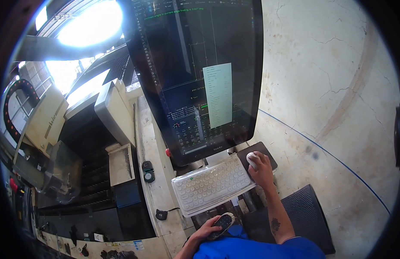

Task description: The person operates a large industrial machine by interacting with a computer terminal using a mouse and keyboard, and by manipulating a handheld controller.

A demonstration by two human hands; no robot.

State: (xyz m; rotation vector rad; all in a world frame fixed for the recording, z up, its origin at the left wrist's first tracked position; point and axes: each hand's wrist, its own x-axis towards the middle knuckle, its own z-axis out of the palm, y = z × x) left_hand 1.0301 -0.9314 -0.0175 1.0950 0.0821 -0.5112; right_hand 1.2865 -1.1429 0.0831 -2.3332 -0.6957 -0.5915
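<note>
My right hand rests over a white computer mouse on a dark mouse pad, fingers curved around it. Low in the view, my left hand is wrapped around a black handheld remote control with a pale edge, the thumb lying across its button face. Left of the mouse pad, a white keyboard with round keys lies under a clear cover. Above it stands a tall dark monitor showing a line drawing and a long pale pop-up menu.
A large machine with a white housing and a dark slatted bed fills the left. On its ledge sit a black-and-green device and a small black object. A blue hose crosses the concrete floor near a black perforated panel.
</note>
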